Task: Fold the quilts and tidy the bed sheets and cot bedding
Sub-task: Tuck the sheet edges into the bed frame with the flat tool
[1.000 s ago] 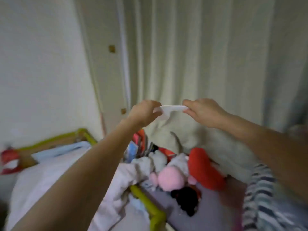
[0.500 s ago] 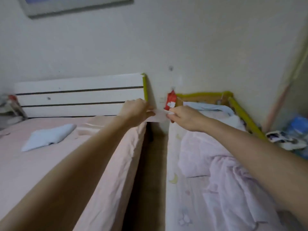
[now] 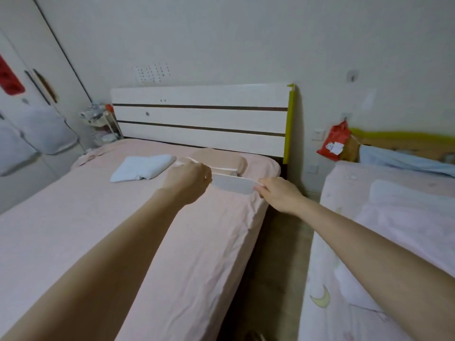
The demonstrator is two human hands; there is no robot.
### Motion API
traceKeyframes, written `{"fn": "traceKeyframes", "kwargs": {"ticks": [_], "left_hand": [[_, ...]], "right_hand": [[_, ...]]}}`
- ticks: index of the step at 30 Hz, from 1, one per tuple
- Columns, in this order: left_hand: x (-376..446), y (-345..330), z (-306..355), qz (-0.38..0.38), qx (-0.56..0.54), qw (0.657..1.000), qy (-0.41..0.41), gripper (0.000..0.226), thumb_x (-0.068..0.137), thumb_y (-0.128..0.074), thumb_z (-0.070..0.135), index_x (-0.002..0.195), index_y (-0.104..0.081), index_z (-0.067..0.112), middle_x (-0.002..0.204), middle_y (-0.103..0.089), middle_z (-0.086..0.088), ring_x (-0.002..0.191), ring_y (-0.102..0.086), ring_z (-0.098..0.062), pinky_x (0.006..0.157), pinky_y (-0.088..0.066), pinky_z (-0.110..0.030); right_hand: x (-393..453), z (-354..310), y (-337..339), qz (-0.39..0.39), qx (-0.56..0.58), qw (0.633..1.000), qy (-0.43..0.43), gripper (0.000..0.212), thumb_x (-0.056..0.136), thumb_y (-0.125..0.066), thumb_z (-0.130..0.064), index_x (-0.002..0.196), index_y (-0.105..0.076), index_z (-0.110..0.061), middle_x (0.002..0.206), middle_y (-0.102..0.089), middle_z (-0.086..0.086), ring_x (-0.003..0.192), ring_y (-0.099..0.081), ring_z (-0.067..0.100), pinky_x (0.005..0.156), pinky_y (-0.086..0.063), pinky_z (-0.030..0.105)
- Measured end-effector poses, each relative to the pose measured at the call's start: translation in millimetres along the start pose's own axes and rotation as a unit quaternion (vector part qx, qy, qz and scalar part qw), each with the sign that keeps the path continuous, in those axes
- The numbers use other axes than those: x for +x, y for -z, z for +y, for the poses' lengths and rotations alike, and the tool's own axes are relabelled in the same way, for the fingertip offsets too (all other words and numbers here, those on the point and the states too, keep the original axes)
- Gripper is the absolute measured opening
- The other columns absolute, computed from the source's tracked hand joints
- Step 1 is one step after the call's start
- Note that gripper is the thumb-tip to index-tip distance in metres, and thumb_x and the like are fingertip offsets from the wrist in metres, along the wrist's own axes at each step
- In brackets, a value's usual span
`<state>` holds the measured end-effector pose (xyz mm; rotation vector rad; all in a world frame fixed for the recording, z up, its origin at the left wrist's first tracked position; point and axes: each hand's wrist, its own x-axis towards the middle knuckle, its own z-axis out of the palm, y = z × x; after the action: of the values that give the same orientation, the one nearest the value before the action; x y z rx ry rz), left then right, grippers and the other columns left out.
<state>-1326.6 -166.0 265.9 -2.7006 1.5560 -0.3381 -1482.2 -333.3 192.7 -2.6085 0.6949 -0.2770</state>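
Head view: left hand (image 3: pixel 188 179) and right hand (image 3: pixel 278 194) pinch opposite ends of a white cloth (image 3: pixel 232 184), stretched between them.

2 hands (image 3: pixel 188 179) (image 3: pixel 277 194), 1 white cloth (image 3: pixel 232 184), 1 folded towel (image 3: pixel 142 167).

Both arms reaching forward; left hand (image 3: pixel 188 182) and right hand (image 3: pixel 278 194) curling fingers, pinching opposite ends of something held between them.

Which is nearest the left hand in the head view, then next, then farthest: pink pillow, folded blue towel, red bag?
From the left hand:
1. Pink pillow, just beyond it by the headboard.
2. Folded blue towel, to its left on the pink bed.
3. Red bag, far right, hanging on the wall past the gap.
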Motion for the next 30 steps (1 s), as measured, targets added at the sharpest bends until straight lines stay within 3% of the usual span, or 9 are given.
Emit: {"fn": "traceKeyframes", "kwargs": {"ticks": [7,13,15,18,23,25,26,29,30], "left_hand": [[166,-99,19,-0.136,0.022,0.99,0.025,0.025,0.097,-0.044,0.023,0.11,-0.064,0.017,0.108,-0.066,-0.002,0.095,-0.062,-0.027,0.08,-0.051,-0.034],[322,-181,65,-0.203,-0.058,0.977,0.027,0.03,0.096,-0.044,0.031,0.118,-0.061,0.02,0.119,-0.059,-0.001,0.107,-0.057,-0.027,0.087,-0.046,-0.037],[361,-205,74,-0.238,-0.063,0.969,0.019,0.031,0.096,-0.045,0.034,0.121,-0.06,0.021,0.124,-0.055,-0.002,0.111,-0.054,-0.026,0.089,-0.045,-0.037],[406,-246,78,-0.254,-0.108,0.96,0.038,0.034,0.094,-0.051,0.035,0.121,-0.057,0.016,0.125,-0.055,-0.006,0.113,-0.052,-0.026,0.087,-0.044,-0.037],[524,-321,89,-0.191,-0.273,0.934,0.126,0.069,0.089,-0.06,0.042,0.146,-0.033,0.015,0.14,-0.043,-0.011,0.126,-0.043,-0.031,0.1,-0.04,-0.044],[574,-351,97,-0.162,-0.377,0.885,0.218,0.08,0.087,-0.063,0.048,0.149,-0.026,0.014,0.142,-0.042,-0.011,0.127,-0.044,-0.031,0.101,-0.041,-0.042],[598,-367,101,-0.146,-0.457,0.825,0.299,0.086,0.084,-0.065,0.051,0.149,-0.024,0.013,0.142,-0.043,-0.011,0.127,-0.045,-0.031,0.102,-0.042,-0.042],[655,-411,116,-0.131,-0.698,0.505,0.491,0.089,0.078,-0.073,0.051,0.146,-0.03,0.015,0.137,-0.049,-0.008,0.118,-0.054,-0.029,0.095,-0.05,-0.045],[687,-441,119,-0.139,-0.735,0.43,0.506,0.08,0.079,-0.072,0.05,0.143,-0.036,0.018,0.133,-0.053,-0.007,0.114,-0.057,-0.027,0.092,-0.053,-0.043]], "right_hand": [[146,116,-47,-0.048,0.087,0.992,-0.083,0.039,0.101,-0.038,-0.03,0.072,-0.057,-0.013,0.071,-0.058,0.004,0.069,-0.056,0.025,0.066,-0.044,0.035],[270,246,-48,-0.03,0.132,0.977,-0.166,0.023,0.096,-0.037,-0.012,0.083,-0.056,-0.012,0.083,-0.065,0.008,0.073,-0.058,0.026,0.069,-0.049,0.037],[303,282,-47,-0.025,0.15,0.967,-0.204,0.021,0.092,-0.04,-0.011,0.075,-0.052,-0.013,0.077,-0.063,0.008,0.074,-0.058,0.028,0.073,-0.047,0.041],[345,326,-52,-0.037,0.196,0.943,-0.267,0.028,0.094,-0.042,-0.022,0.071,-0.052,-0.01,0.071,-0.059,0.012,0.067,-0.054,0.033,0.062,-0.042,0.039],[436,387,-66,-0.107,0.285,0.91,-0.283,0.037,0.095,-0.048,-0.031,0.071,-0.06,-0.006,0.044,-0.048,-0.003,0.035,-0.036,0.011,0.036,-0.028,0.017],[479,405,-76,-0.092,0.329,0.895,-0.288,0.039,0.096,-0.05,-0.031,0.07,-0.058,-0.003,0.046,-0.049,0.001,0.034,-0.036,0.011,0.035,-0.027,0.017],[502,413,-81,-0.08,0.362,0.876,-0.307,0.039,0.096,-0.051,-0.032,0.071,-0.058,-0.002,0.046,-0.05,0.001,0.034,-0.036,0.01,0.035,-0.027,0.019],[568,439,-106,-0.048,0.419,0.831,-0.363,0.042,0.097,-0.048,-0.034,0.068,-0.057,-0.005,0.043,-0.051,-0.004,0.032,-0.037,0.009,0.037,-0.032,0.02],[606,458,-125,-0.065,0.42,0.827,-0.368,0.042,0.098,-0.047,-0.035,0.067,-0.057,-0.007,0.047,-0.052,-0.002,0.033,-0.039,0.009,0.038,-0.033,0.02]]}}
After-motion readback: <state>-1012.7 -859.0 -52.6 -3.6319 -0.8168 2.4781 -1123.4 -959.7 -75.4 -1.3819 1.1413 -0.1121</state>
